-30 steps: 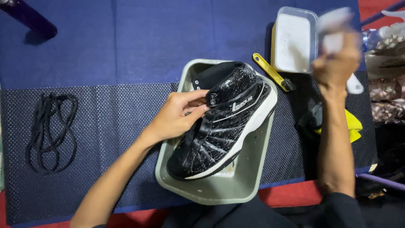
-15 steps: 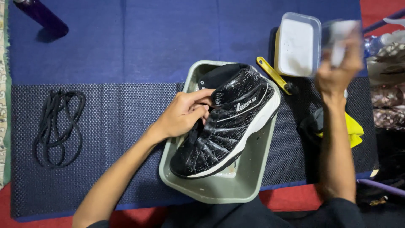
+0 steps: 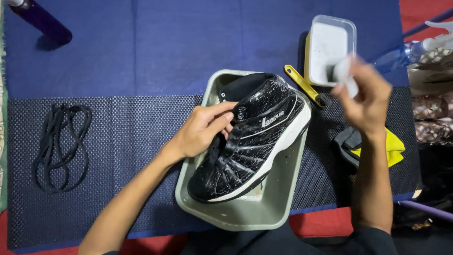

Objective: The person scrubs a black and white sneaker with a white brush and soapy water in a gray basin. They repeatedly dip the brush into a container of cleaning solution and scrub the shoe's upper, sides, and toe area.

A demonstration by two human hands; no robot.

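A black high-top shoe with a white sole lies on its side in a grey-green plastic tray, its surface flecked with foam. My left hand grips the shoe at its open lace area. My right hand hovers blurred to the right of the tray, closed on a small white brush just in front of a clear rectangular tub of white liquid.
A yellow-handled brush lies between tray and tub. Black laces sit coiled at the left on the dark mesh mat. A yellow and grey cloth lies right of the tray. A spray bottle rests at far right.
My right hand has come down and toward the tray from beside the tub, still holding the white brush. My left hand stays on the shoe.
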